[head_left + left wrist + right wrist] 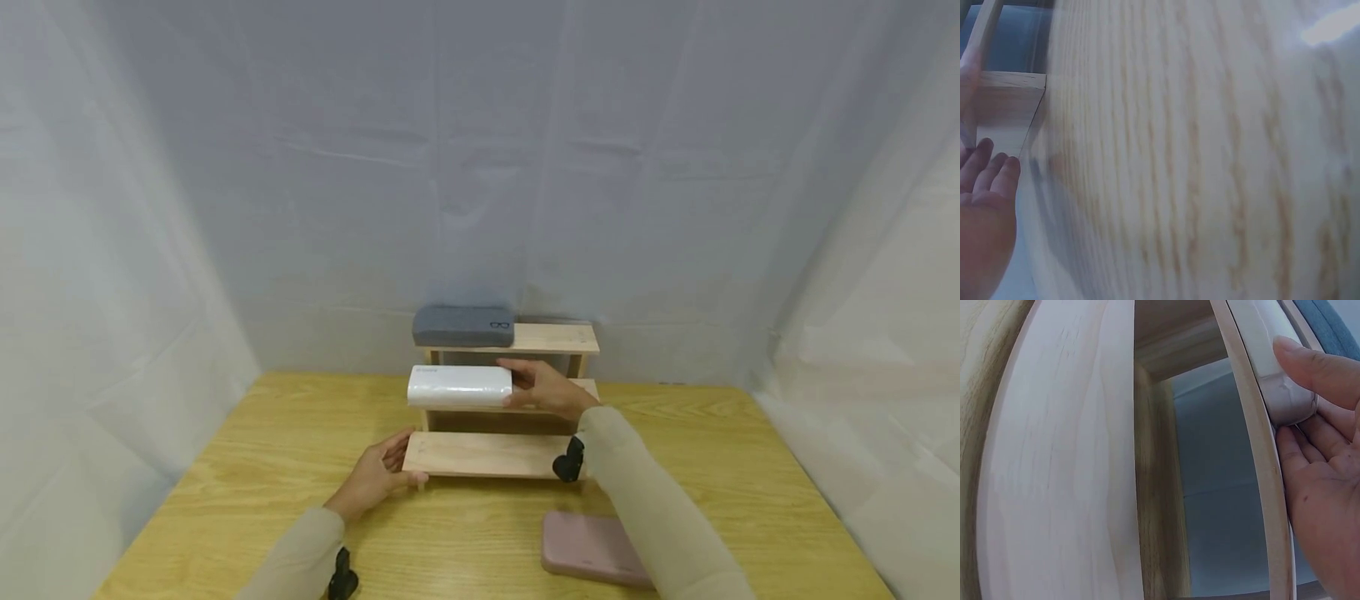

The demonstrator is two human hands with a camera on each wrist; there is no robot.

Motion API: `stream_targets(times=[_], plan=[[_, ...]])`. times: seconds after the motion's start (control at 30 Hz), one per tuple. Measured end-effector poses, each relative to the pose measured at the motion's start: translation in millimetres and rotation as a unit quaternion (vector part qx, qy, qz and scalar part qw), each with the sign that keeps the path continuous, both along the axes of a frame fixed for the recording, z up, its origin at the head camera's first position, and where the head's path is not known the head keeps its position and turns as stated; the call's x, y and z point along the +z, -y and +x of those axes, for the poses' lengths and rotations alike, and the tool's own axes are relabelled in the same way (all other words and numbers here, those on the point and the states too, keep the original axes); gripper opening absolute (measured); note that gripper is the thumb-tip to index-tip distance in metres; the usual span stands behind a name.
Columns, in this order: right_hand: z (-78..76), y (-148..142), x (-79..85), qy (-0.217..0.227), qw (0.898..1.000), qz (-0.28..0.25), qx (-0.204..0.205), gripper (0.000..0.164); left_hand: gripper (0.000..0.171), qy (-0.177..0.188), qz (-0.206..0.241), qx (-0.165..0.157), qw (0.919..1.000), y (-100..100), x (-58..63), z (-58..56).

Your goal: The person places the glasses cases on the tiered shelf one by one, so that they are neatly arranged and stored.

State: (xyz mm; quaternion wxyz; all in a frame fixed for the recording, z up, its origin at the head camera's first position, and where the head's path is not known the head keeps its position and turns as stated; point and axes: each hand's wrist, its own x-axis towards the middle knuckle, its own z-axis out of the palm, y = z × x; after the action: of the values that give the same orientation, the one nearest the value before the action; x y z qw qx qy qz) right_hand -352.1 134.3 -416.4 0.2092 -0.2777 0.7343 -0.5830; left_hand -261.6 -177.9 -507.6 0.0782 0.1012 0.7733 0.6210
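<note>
White case: lies lengthwise on the left part of the middle shelf (588,388), its glossy front catching the light; small faint lettering near its upper left corner, too small to read. The white case (460,386) has its right end in a grip.
Right hand: holds that end with thumb and fingers; the right hand (543,387) has its thumb on one face of the case and fingers at its end, as the right wrist view shows.
Left hand: at the near left corner of the stand; the left hand (377,477) grips the end of the lowest shelf (483,454), thumb at its front edge and fingers at its left end.
Wooden stand: three pale tiers rising toward the back; the wooden stand (577,365) stands on the bench.
Grey glasses case: on the left part of the top shelf (555,337); the grey glasses case (463,327) bears a spectacles mark near its right end.
Pink case: on the bench in front of the stand, to the right; the pink case (592,546) is partly hidden by the right sleeve (648,492).
Bench: yellowish wood grain; the bench (247,467) has white sheeting (487,167) behind it and at both sides.
</note>
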Motion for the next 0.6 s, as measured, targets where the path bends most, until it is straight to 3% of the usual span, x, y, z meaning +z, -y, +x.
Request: stream_targets(times=[0.3,0.6], plan=[[1.7,0,-2.8,-0.002,1.0,-0.013,-0.013,0.078,0.091,-0.006,0.003,-0.003,1.0,0,-1.3,-1.8],[18.2,-21,-7.3,-0.051,0.998,-0.005,-0.03,0.076,0.089,0.004,0.003,0.002,1.0,-2,0.0,1.0]])
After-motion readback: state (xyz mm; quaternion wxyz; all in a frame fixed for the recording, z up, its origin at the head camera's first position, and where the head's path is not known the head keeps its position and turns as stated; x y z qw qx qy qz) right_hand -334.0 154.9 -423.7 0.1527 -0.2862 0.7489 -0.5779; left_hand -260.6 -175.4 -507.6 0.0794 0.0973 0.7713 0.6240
